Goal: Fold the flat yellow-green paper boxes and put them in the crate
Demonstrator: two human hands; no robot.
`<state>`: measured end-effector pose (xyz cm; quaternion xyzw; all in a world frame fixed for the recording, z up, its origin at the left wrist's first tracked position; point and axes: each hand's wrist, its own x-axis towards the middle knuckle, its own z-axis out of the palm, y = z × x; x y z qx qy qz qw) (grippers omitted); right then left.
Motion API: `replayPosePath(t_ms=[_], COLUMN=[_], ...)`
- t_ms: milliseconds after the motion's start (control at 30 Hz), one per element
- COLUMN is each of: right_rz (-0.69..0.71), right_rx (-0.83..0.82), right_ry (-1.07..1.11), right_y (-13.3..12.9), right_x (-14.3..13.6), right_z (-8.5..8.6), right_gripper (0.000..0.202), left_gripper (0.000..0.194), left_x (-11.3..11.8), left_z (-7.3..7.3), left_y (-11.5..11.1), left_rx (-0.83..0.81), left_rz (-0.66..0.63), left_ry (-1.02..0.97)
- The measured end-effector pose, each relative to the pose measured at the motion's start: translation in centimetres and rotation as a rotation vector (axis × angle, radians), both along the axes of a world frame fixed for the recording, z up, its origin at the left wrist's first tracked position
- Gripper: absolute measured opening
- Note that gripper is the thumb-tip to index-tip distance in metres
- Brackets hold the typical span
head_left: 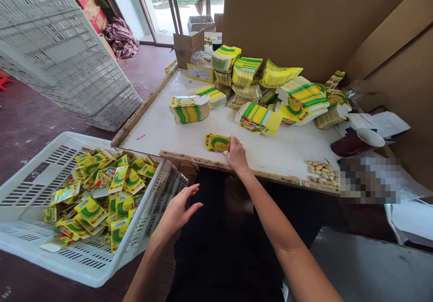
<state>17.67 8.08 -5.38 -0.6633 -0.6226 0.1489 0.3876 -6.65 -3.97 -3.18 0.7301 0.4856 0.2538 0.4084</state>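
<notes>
My right hand (237,154) is closed on the right end of a small yellow and green printed box (216,143), which lies near the table's front edge. My left hand (180,206) hangs in the air between the basket and my lap, fingers apart and holding nothing. Beyond the box stand a stack of flat printed cartons (189,109) and a looser bundle of cartons (259,118). To the left, a white plastic basket (123,243) holds many yellow boxes (118,180) in a jumbled heap.
Bundled cartons (248,70) are piled at the table's back. On the right lie a dark red mug (348,144) on its side and several peanuts (320,170). Stacked grey crates (64,54) rise at the left. A wooden strip (270,174) edges the white table (297,148).
</notes>
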Motion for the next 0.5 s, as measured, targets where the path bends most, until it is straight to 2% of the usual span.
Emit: replayPosePath(t_ms=[167,267,333,367,433,500], right_rz=[-0.052,-0.038,0.074,0.153,0.35,0.484], right_rx=[0.062,0.129,0.125,0.064,-0.132,-0.336], right_ry=[0.135,0.337,0.537,0.615,0.75,0.87], right_y=[-0.3,-2.0,-4.3,-5.7,-8.6,-11.1], right_x=[0.8,0.5,-0.7,-1.5,-3.6,-5.7], right_z=[0.7,1.7,2.5,2.9,3.3,3.2], right_gripper=[0.05,0.052,0.053,0.052,0.05,0.052], left_gripper=[0.039,0.044,0.061,0.073,0.088,0.084], left_x=[0.8,1.3,1.7,2.0,2.8,3.8], left_z=[0.0,-0.1,-0.2,-0.1,0.1,0.5], left_y=[-0.5,-0.5,-0.4,-0.3,-0.2,-0.1], left_rx=[-0.077,-0.144,-0.163,-0.154,-0.106,-0.046], left_rz=[-0.042,-0.005,0.076,0.138,0.286,0.431], left_ry=[-0.006,-0.08,-0.2,-0.284,-0.486,-0.702])
